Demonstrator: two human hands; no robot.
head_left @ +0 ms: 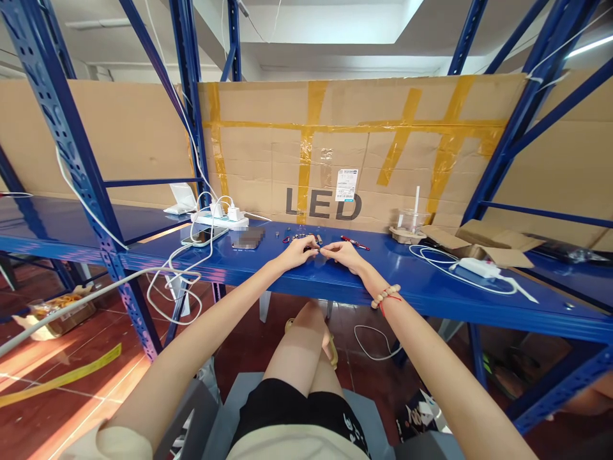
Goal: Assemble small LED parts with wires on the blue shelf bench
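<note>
My left hand (299, 253) and my right hand (343, 254) meet over the front part of the blue shelf (268, 255). The fingers of both are pinched together, tips almost touching, around something too small to make out. Just behind them lie several tiny parts, some red and some metallic, partly covered by my left hand. A slim red pen-shaped tool (355, 243) rests on the shelf beyond my right hand, apart from it.
To the left are a white power strip (219, 220) with plugs, a phone (205, 236) and looping white cables (175, 278). On the right stand a clear cup (408, 220), a white adapter (479, 268) with coiled cable and an open cardboard box (498, 237). Taped cardboard (258, 153) closes the back.
</note>
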